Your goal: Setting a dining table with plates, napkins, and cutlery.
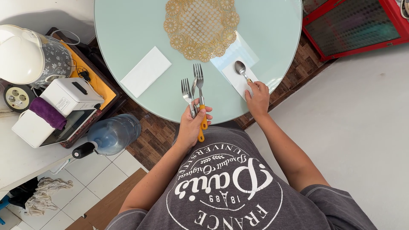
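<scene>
Left hand is clenched around a bundle of cutlery, two forks fanning upward and an orange handle poking out below, held over the near edge of the round glass surface. Right hand pinches the handle of a spoon, its bowl resting on a white napkin. Another folded napkin lies well apart to the left, gold doily beyond.
</scene>
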